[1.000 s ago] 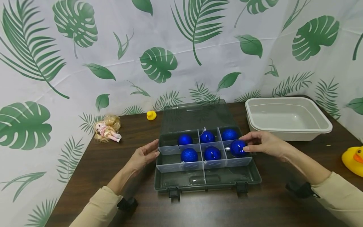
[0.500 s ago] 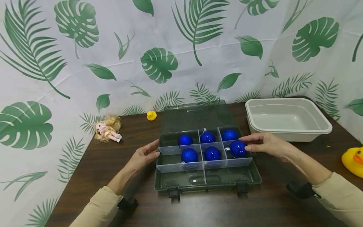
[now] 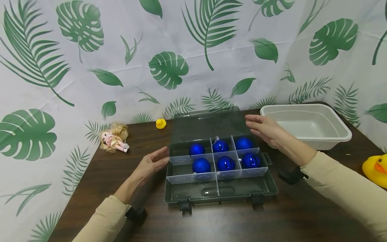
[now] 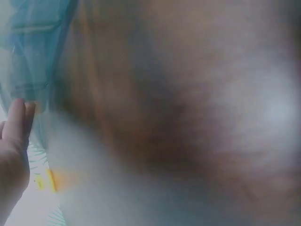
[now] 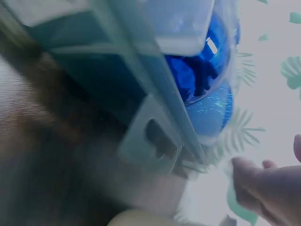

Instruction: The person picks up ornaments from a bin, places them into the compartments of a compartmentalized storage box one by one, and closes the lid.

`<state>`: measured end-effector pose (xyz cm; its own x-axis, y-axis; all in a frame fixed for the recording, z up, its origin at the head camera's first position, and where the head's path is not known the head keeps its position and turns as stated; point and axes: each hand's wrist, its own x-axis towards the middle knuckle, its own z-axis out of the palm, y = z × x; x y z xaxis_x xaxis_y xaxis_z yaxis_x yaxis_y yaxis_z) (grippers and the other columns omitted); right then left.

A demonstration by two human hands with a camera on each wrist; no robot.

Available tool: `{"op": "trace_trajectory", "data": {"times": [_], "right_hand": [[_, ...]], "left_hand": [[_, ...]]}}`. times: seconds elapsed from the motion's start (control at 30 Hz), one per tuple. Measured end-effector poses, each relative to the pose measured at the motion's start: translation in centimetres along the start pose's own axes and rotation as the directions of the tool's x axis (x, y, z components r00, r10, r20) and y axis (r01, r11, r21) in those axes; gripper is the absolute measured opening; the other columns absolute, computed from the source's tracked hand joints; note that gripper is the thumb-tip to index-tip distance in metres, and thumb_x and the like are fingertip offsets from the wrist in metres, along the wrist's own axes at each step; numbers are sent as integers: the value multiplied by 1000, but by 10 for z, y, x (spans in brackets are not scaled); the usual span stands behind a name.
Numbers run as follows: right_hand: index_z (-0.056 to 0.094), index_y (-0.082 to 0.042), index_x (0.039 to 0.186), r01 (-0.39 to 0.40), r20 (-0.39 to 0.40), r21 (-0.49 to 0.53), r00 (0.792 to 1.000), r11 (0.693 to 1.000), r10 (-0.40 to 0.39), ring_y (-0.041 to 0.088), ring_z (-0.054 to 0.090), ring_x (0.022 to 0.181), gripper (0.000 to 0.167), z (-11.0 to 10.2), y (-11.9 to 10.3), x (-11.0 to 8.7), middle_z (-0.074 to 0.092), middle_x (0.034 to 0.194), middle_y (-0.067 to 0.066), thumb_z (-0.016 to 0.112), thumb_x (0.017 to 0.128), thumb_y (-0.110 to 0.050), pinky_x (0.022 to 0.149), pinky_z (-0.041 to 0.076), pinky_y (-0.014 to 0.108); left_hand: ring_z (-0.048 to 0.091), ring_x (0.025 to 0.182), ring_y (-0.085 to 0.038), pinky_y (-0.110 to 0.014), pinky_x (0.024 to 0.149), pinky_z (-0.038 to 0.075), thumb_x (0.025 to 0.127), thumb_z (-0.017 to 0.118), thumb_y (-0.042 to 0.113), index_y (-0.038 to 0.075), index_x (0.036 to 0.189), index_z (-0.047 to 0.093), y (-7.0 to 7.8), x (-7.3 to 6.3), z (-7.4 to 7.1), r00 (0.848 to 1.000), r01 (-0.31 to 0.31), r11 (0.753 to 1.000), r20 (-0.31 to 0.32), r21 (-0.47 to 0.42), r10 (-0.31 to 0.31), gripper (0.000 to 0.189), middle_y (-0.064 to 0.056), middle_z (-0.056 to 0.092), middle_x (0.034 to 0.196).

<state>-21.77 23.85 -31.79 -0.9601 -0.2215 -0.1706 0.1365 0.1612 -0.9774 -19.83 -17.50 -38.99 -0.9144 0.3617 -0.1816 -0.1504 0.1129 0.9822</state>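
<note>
A dark translucent compartment box (image 3: 193, 191) lies with its lid (image 3: 208, 126) folded back. Several blue ball ornaments sit in its sections, among them a shiny ornament (image 3: 251, 160) at the right and a glittery ornament (image 3: 201, 165) at the left. My left hand (image 3: 151, 164) rests its fingertips at the box's left side, fingers extended; the left wrist view shows those fingers (image 4: 18, 117) by the box wall. Above the box's right rear corner hovers my right hand (image 3: 267, 130), fingers straight, holding nothing. In the right wrist view that hand (image 5: 268, 188) is apart from the box.
Behind my right hand stands a pale grey basin (image 3: 314, 137). A large yellow duck (image 3: 376, 169) is at the right edge. At the back left are a small yellow duck (image 3: 161, 123) and a doll (image 3: 114, 138). A leaf-patterned cloth (image 3: 169, 30) hangs behind the table.
My right hand has let go of the shiny blue ornament, which now sits lower in the right front section. The hand has moved up and back toward the lid. My left hand stays put.
</note>
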Motion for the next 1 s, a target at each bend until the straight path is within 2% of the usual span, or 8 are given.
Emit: {"op": "trace_trajectory", "data": {"times": [0.2, 0.43, 0.6, 0.8, 0.87, 0.93, 0.97, 1.0], "right_hand": [[5, 5, 148, -144, -62, -119, 989, 982, 137, 39, 9, 143, 61, -2, 2, 25, 8, 154, 26, 38, 102, -18, 115, 13, 49], [-4, 9, 146, -206, -51, -16, 977, 978, 205, 42, 5, 142, 60, -10, 11, 40, -1, 154, 28, 27, 103, -19, 116, 9, 47], [-8, 9, 145, -230, -39, 23, 972, 973, 230, 41, 0, 142, 59, -10, 15, 48, -7, 154, 27, 24, 103, -19, 116, 6, 46], [-10, 11, 144, -245, -11, 17, 969, 969, 245, 42, -1, 141, 59, -11, 17, 51, -7, 151, 31, 23, 102, -15, 115, 5, 49], [-8, 12, 144, -241, -10, 18, 970, 970, 241, 42, -1, 142, 58, -11, 17, 52, -6, 152, 30, 24, 102, -13, 115, 6, 49], [-6, 12, 144, -230, -14, 19, 973, 973, 230, 39, 0, 142, 57, -9, 17, 52, -5, 153, 29, 25, 102, -11, 115, 7, 47], [-5, 11, 144, -226, -16, 18, 974, 974, 226, 39, 1, 142, 56, -8, 18, 52, -4, 153, 28, 25, 102, -10, 115, 7, 46], [-5, 11, 145, -219, -17, 22, 976, 976, 219, 38, 1, 143, 56, -7, 18, 53, -4, 154, 28, 25, 102, -9, 116, 8, 45]], "left_hand": [[25, 140, -33, -36, 110, 29, 100, 41, 8, -5, 148, 16, 24, 26, -6, 995, 39, 982, -82, -184, -55, 55, -23, 21, 153], [25, 141, -30, -37, 113, 24, 102, 38, 14, -3, 148, 15, 58, 58, 0, 975, 137, 956, -135, -261, -177, 55, -20, 18, 154], [28, 140, -28, -37, 113, 25, 101, 42, 20, -1, 149, 17, 47, 88, -6, 958, 174, 954, -184, -244, -221, 58, -17, 22, 154], [45, 130, -26, -37, 107, 37, 94, 59, 22, -1, 143, 36, 5, 130, -29, 974, 137, 954, -138, -266, -178, 58, -17, 43, 143], [48, 128, -25, -36, 104, 39, 94, 59, 17, -1, 141, 40, 7, 131, -28, 968, 138, 955, -169, -263, -186, 54, -17, 47, 140], [50, 126, -25, -34, 102, 42, 95, 56, 14, -1, 140, 40, 12, 130, -25, 949, 162, 957, -227, -239, -217, 51, -17, 48, 139], [46, 129, -25, -33, 105, 38, 97, 52, 12, -2, 143, 36, 25, 120, -16, 928, 196, 955, -273, -221, -253, 50, -17, 44, 143], [45, 130, -24, -32, 104, 38, 97, 51, 11, -2, 143, 35, 30, 116, -15, 920, 203, 953, -289, -224, -264, 50, -17, 42, 144]]}}
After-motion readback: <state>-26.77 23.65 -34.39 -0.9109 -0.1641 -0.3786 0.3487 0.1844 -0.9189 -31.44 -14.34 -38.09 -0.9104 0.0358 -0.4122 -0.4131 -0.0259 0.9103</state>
